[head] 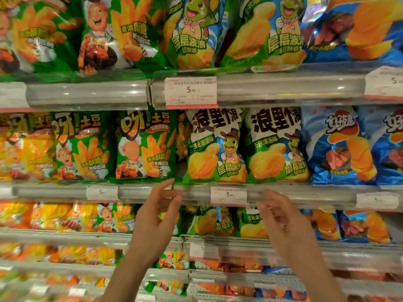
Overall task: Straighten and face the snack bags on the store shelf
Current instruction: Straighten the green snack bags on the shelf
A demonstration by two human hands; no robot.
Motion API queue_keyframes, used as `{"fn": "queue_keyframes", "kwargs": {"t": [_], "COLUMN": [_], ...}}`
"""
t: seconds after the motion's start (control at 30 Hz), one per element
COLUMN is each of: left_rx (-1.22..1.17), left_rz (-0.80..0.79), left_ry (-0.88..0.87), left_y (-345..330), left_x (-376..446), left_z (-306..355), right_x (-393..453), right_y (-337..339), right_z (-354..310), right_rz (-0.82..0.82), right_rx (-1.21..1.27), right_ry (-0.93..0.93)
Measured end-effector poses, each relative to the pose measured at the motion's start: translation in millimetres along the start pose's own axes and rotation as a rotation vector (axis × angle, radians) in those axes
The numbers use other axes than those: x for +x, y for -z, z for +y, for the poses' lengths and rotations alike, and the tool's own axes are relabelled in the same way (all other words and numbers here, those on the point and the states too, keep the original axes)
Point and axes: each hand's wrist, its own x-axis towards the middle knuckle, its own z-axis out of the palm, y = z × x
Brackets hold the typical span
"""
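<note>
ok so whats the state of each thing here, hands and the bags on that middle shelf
left hand: open, fingers reaching up, holding nothing
right hand: open, fingers relaxed, holding nothing
left corn-soup bag: upright, front facing out
right corn-soup bag: upright, front facing out
green fries bag: upright, facing out
blue chip bag: upright, facing out, creased
price tag: clipped in the shelf rail

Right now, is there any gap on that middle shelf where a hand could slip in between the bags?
One narrow dark gap shows, between the green fries bag and the left turtle corn-chip bag, just above the left hand; another bag sits recessed behind it. Elsewhere the bags crowd edge to edge. Both hands, the right hand included, hover empty below the shelf rail.
</note>
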Motion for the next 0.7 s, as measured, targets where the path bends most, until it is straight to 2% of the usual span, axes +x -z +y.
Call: {"fn": "queue_keyframes", "kwargs": {"t": [0.1, 0.23, 0.53, 0.7], "left_rx": [-0.056, -0.08, -0.152, -0.08], "left_rz": [0.014, 0.018, -0.014, 0.019], "left_ry": [0.083, 0.091, -0.016, -0.103], "left_y": [11.6, 31.0, 112.8, 141.0], "left_x": [-12.5, -9.5, 25.9, 59.6], "left_z": [-10.5, -22.7, -41.6, -48.8], "right_x": [-7.4, -15.9, -28.9, -13.1], "right_y": [-7.7, -24.0, -101.5, -149.4], "right_z": [0.5, -11.6, -71.6, -120.2], "right_rz": [-0.033, -0.029, 0.089, 0.081], "right_rx": [-0.003, -0.025, -0.131, -0.04], "right_ry": [-0.04, -0.06, 0.0, 0.057]}}
